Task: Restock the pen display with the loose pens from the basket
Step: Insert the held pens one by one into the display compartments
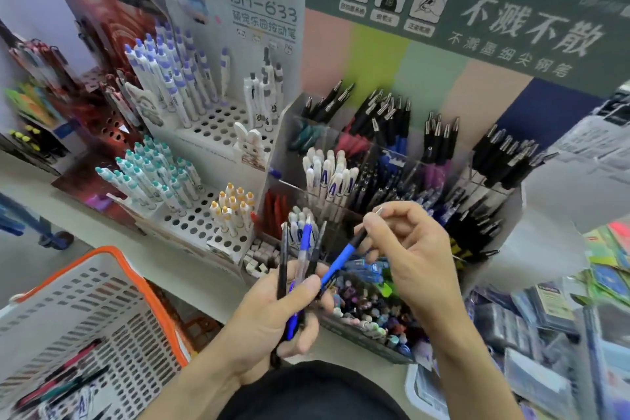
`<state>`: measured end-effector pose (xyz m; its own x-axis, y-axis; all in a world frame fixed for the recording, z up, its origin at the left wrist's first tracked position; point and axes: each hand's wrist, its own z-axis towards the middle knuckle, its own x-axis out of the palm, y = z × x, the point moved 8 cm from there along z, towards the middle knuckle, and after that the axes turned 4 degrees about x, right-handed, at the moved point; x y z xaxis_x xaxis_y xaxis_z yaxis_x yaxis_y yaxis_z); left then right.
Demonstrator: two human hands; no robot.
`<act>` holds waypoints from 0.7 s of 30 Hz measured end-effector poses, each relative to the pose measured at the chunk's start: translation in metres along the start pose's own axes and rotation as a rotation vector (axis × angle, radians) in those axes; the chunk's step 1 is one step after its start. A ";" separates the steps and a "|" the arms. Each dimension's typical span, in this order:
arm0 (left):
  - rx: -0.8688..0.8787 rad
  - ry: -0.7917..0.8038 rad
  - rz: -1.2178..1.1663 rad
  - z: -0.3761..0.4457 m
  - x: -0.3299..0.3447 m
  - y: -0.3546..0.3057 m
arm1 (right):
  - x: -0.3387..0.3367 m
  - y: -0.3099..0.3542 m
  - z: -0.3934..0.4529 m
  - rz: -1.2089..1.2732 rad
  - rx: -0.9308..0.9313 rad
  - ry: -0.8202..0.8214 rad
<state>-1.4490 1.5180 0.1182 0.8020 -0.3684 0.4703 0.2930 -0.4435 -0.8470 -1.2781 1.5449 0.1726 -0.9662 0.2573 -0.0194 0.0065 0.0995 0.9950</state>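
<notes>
Dark cloth (pixel 313 392) at the bottom edge lies closest, and just above it the left hand (pixel 272 310) curls its fingers and thumb round a small bundle of loose pens (pixel 300 259): a thin black one, a clear one with blue parts and another dark one, their upper ends fanned out. Beside it the right hand (pixel 409 249) pinches a blue-and-black pen (pixel 341 259) between thumb and fingertips, slanted with its lower end touching the bundle. Both hands hover before the clear plastic compartmented pen display (pixel 392 160), packed with upright black, blue, purple and white pens. At lower left a white slotted plastic basket with an orange rim (pixel 112 283) holds several more pens (pixel 61 382) on its bottom. White perforated stands (pixel 211 119) of white click pens stand left of the display.
</notes>
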 end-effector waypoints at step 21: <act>-0.060 -0.015 -0.086 0.014 0.015 0.001 | -0.066 0.121 0.020 -0.232 -0.745 -0.556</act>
<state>-1.4300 1.5234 0.1211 0.7833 -0.3148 0.5361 0.3292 -0.5215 -0.7872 -1.2086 1.5588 0.2923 -0.6609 0.7465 -0.0772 -0.5208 -0.3821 0.7634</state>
